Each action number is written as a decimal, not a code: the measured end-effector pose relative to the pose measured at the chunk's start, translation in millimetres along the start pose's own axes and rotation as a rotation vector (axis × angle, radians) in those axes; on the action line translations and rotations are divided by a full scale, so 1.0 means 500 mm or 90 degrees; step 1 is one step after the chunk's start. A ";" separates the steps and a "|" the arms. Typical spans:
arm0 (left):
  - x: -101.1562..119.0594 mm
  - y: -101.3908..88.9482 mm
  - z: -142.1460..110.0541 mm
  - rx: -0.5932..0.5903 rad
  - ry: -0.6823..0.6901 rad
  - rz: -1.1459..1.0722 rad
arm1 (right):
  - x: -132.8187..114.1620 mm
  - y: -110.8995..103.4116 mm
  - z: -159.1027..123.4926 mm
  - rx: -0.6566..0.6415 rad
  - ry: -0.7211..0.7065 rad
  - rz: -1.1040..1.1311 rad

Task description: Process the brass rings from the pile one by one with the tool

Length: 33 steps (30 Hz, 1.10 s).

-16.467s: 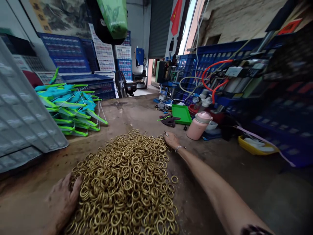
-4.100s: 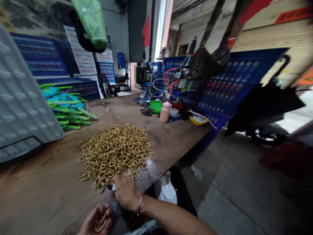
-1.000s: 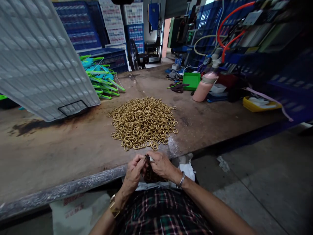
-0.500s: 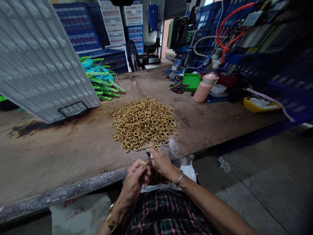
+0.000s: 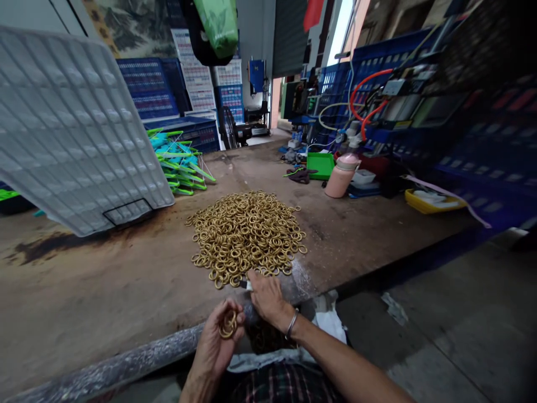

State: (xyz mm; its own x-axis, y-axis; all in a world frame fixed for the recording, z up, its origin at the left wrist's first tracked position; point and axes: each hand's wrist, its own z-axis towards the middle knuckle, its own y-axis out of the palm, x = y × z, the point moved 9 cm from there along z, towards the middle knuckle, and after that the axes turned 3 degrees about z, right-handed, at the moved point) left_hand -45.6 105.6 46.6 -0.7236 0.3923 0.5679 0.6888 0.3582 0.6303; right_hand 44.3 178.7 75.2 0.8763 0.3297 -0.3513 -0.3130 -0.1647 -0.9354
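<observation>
A wide heap of brass-coloured rings [image 5: 251, 235] lies on the table near its front edge. Some of those rings rest in my left hand [image 5: 218, 336], whose fingers curl round them with the palm turned up. My right hand [image 5: 268, 294] is at the near edge of the heap, closed on a small white-handled tool [image 5: 248, 285] with a dark flat tip. That tip points left and touches or nearly touches the nearest rings; I cannot tell which. Most of the handle is hidden by my fingers.
A large white plastic crate [image 5: 84, 134] stands tilted at the left, beside green and blue plastic pieces [image 5: 180, 162]. A green tray [image 5: 321, 165], a pink bottle [image 5: 340, 176] and a yellow tray [image 5: 432, 202] sit along the right. The table's front edge [image 5: 138, 361] is plastic-wrapped.
My left hand has moved down and left and turned palm up, showing several rings. My right hand has shifted left with its tool to the heap's edge. The view has tilted upward.
</observation>
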 end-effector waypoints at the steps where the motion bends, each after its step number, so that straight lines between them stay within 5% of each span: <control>1: 0.001 -0.004 0.003 0.017 -0.003 -0.001 | 0.003 -0.001 0.000 0.001 0.000 0.010; 5: 0.012 0.000 0.012 0.035 0.021 0.044 | 0.007 -0.028 -0.002 0.058 -0.039 0.126; 8: 0.037 0.013 0.017 0.024 0.127 0.173 | 0.017 -0.055 -0.006 0.093 -0.040 0.306; 12: 0.076 0.022 0.007 0.075 0.317 0.403 | 0.034 -0.049 -0.008 0.039 0.016 0.572; 16: 0.097 0.054 -0.014 0.035 0.448 0.537 | 0.037 -0.022 -0.021 -0.038 0.078 0.744; 23: 0.082 0.070 -0.015 -0.038 0.432 0.617 | 0.027 0.017 -0.043 -0.168 0.197 0.898; 28: 0.053 0.061 -0.003 -0.053 0.372 0.633 | 0.031 -0.014 -0.033 -0.072 0.113 0.760; 33: 0.017 0.045 0.011 -0.056 0.223 0.546 | 0.021 -0.035 -0.033 -0.014 0.037 0.623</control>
State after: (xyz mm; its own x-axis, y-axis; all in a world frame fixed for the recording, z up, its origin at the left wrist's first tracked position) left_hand -36.0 121.5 62.4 0.0491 0.2102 0.9764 0.9988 -0.0063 -0.0489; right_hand 65.0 169.9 88.7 0.2498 -0.0082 -0.9683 -0.9049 -0.3579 -0.2304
